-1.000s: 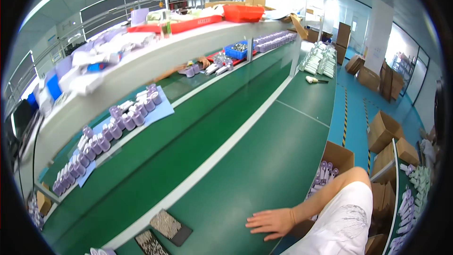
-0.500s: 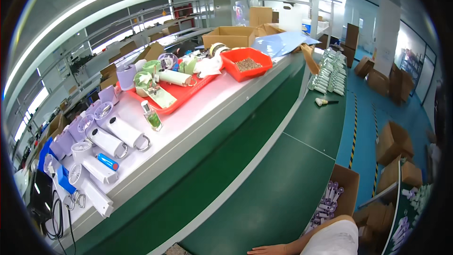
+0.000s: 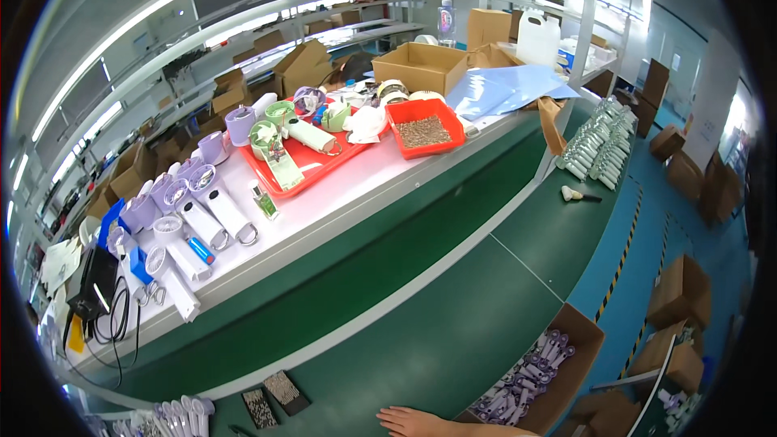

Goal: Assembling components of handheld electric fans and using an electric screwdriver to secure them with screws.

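My right hand [image 3: 411, 422] rests on the green work surface [image 3: 405, 340] at the lower edge, fingers stretched out to the left and holding nothing. Right of it stands an open cardboard box [image 3: 584, 356] filled with small purple-and-white parts [image 3: 522, 388]. To the hand's left lie two small dark trays of tiny metal pieces, one greyish [image 3: 259, 409] and one brownish [image 3: 283, 388]. A bundle of white-and-purple handled parts [image 3: 184, 416] sits further left at the rim. My left hand is not in view.
On the raised white bench [image 3: 324, 222] stand purple-and-white handheld fans [image 3: 231, 214], a red tray [image 3: 295, 186] of green fan parts, and a red bin [image 3: 449, 144] of small brass-coloured pieces. Rows of pale green parts [image 3: 599, 142] lie at far right. Cartons [image 3: 681, 287] stand on the blue floor.
The view has shifted, bringing the two small trays and the bundle of handled parts into sight at the lower left. My right hand appears further left in the picture, still flat.
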`<state>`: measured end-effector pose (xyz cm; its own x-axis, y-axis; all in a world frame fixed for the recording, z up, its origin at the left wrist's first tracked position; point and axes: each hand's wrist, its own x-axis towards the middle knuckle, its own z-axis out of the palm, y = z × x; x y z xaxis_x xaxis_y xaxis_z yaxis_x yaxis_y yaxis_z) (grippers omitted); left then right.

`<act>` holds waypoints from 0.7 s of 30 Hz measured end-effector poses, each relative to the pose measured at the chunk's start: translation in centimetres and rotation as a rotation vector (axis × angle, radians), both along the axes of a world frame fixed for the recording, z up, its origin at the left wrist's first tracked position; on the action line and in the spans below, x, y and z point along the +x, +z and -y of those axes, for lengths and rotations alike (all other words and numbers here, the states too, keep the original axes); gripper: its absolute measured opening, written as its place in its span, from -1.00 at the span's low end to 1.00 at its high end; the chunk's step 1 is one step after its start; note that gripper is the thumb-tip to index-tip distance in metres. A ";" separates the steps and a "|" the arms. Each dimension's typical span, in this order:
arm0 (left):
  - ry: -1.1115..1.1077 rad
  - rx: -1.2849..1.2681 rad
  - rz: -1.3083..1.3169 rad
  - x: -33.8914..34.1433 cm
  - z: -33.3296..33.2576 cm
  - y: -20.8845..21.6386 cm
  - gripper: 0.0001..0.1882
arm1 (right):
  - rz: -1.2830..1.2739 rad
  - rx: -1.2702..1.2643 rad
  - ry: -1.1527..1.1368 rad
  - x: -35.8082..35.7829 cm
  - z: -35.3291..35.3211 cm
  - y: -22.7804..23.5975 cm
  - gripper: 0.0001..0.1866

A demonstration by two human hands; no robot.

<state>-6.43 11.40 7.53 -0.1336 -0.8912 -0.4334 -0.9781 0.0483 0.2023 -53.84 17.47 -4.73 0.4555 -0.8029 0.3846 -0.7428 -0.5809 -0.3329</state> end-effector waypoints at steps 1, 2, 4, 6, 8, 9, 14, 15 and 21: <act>0.087 0.152 0.004 -2.3 1.2 2.2 -0.13 | 0.015 0.034 -0.004 -0.3 0.0 -0.5 -0.24; 0.096 0.159 0.014 -1.7 0.6 0.9 -0.13 | 0.107 0.111 -0.004 -0.2 -0.1 -0.1 -0.39; 0.477 0.200 -0.285 -0.2 0.1 -2.8 -0.03 | 0.180 0.174 -0.020 -0.4 0.3 2.0 -0.63; 0.240 0.224 -0.007 -2.2 0.5 -0.4 0.00 | 0.263 0.182 -0.057 -0.1 0.2 0.5 -0.69; 0.235 0.068 -0.099 -1.0 -0.6 -1.9 -0.01 | 0.377 0.153 -0.125 0.5 0.8 1.8 -0.81; 0.353 0.232 0.005 -3.8 0.7 0.4 0.02 | 0.436 0.202 -0.192 0.6 1.0 1.1 -0.82; 0.432 0.104 -0.014 -1.2 -1.6 -2.4 0.09 | 0.530 -0.228 -0.632 -6.8 10.7 17.6 -0.89; 0.424 0.090 -0.061 -0.8 -2.4 -1.4 0.09 | 0.516 -0.242 -0.667 -10.5 13.1 23.6 -0.94; 0.628 -0.041 -0.162 2.7 -6.3 -3.0 0.13 | 0.303 -0.724 -1.089 -26.9 21.8 45.0 -0.80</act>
<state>-3.75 17.65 4.51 0.3580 -0.8364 -0.4151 -0.7800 -0.5123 0.3595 -80.73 -4.32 40.30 -0.4589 -0.2743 0.8451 -0.8885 0.1404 -0.4369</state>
